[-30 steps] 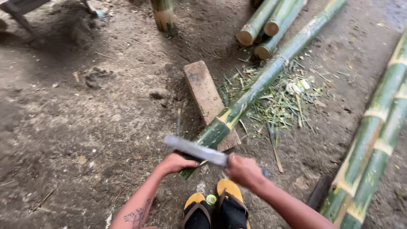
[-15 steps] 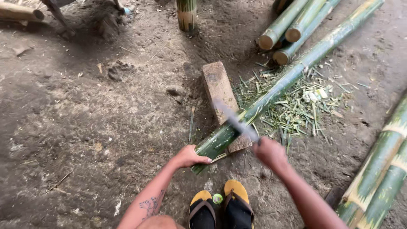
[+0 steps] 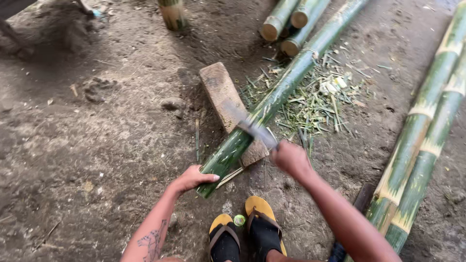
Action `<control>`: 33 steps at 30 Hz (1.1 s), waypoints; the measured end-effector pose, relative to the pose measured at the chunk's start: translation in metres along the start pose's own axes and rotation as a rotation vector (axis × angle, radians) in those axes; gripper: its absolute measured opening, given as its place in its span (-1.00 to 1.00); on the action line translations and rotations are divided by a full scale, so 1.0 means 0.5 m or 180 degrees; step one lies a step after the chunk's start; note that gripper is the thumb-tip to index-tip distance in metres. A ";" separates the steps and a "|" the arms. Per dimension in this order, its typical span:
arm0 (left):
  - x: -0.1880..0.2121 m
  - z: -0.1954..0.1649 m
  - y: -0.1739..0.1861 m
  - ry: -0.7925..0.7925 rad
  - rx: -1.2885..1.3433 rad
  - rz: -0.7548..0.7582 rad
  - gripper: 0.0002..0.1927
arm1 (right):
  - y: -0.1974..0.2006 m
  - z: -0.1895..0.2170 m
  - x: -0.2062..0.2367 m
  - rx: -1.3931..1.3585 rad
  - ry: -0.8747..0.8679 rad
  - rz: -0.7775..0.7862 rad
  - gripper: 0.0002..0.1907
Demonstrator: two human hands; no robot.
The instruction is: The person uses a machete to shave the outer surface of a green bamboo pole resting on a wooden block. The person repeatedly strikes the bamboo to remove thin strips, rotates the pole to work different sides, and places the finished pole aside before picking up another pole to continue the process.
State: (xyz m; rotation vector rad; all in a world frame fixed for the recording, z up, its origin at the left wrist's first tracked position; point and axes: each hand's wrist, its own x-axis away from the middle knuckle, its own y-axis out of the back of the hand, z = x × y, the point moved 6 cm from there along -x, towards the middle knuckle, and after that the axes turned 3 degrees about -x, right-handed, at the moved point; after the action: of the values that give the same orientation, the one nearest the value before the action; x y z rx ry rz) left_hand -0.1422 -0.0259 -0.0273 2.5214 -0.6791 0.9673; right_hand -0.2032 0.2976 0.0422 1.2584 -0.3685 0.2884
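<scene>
A long green bamboo pole (image 3: 286,85) lies diagonally on the dirt, its near part resting across a wooden block (image 3: 224,97). My left hand (image 3: 191,178) grips the pole's near end. My right hand (image 3: 291,157) is closed on the handle of a blurred chopping blade (image 3: 257,132), whose edge meets the pole just above the block. Green bamboo shavings (image 3: 318,99) are scattered to the right of the pole.
My feet in yellow-and-black sandals (image 3: 245,233) stand just below the pole's end. Two thick bamboo poles (image 3: 422,136) lie along the right. Several cut bamboo pieces (image 3: 286,22) rest at the top, and a short stump (image 3: 172,13) stands at top centre.
The blade swung from a raised position across my hands down onto the pole above the block. My left hand stayed on the pole's end.
</scene>
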 end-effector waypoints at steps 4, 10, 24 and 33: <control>0.001 -0.002 0.002 0.0086 -0.0214 -0.0041 -0.37 | 0.084 -0.070 -0.053 -0.0502 -0.0820 0.0332 -0.63; -0.012 0.010 0.005 0.0115 0.0147 0.0134 -0.35 | -0.050 0.091 0.087 0.0335 0.0970 0.0574 -0.67; 0.065 -0.081 -0.052 0.0644 -0.2395 -0.0870 -0.10 | -0.062 0.002 0.073 -0.0022 -0.0053 0.0268 -0.66; 0.084 -0.096 -0.037 0.0554 -0.2102 -0.0970 0.00 | 0.042 -0.097 -0.011 -0.0578 -0.0839 0.0056 -0.56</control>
State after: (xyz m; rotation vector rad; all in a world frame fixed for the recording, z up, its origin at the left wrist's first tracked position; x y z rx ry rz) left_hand -0.1297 -0.0005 0.0328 1.8644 -0.4452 0.6943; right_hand -0.2115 0.3501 0.0453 1.1162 -0.6182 0.1004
